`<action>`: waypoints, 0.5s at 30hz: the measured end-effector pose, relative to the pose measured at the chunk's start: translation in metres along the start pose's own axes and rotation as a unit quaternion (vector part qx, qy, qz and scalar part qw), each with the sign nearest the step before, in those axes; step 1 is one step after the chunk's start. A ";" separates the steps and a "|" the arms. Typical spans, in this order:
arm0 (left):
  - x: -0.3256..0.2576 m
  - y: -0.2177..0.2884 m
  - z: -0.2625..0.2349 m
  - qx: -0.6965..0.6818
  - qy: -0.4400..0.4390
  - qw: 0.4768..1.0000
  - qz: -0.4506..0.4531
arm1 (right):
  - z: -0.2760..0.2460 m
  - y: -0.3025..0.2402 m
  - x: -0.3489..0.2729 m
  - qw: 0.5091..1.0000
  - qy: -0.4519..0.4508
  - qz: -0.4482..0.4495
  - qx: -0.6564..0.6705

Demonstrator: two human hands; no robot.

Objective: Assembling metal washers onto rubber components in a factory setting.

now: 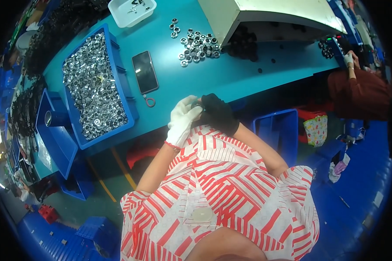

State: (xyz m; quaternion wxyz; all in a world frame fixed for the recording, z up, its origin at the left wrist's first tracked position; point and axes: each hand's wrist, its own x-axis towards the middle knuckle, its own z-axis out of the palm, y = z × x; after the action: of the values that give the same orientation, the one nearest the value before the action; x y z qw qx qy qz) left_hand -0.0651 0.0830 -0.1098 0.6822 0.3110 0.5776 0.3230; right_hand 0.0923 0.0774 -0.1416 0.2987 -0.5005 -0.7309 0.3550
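Observation:
My left hand [182, 120], in a white glove, and my right hand [220, 114], in a black glove, meet at the near edge of the table. Between their fingertips they pinch a small round part [197, 105] with a dark, shiny look; its details are too small to make out. Beyond the hands lies a loose group of small chrome-rimmed round parts [199, 47]. To the left, a blue tray [125, 93] is heaped with many shiny round parts [93, 85]. A dark-screened phone [145, 72] with a pink ring strap [150, 102] rests between tray and hands.
A white bin [117, 18] with small pieces stands at the far left. A cream metal housing [222, 17] covers dark round pieces [244, 43] at the right. Blue crates [276, 117] sit below the table edge. Another person's gloved hand [349, 58] works at the far right.

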 end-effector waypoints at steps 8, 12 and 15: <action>-0.001 0.006 -0.004 -0.012 -0.058 0.998 -0.005 | -0.003 0.005 0.007 0.997 -0.008 -0.081 0.009; -0.004 0.011 0.005 0.077 -0.014 0.997 0.004 | 0.000 0.008 0.005 0.996 -0.002 -0.088 -0.013; -0.001 0.006 0.004 0.104 0.015 0.994 0.007 | -0.001 0.010 0.002 0.993 0.005 -0.109 -0.036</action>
State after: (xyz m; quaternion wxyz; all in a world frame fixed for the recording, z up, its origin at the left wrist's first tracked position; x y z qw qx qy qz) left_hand -0.0613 0.0857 -0.1043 0.6351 0.3789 0.6162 0.2707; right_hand 0.0975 0.0817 -0.1495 0.3209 -0.4305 -0.7918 0.2912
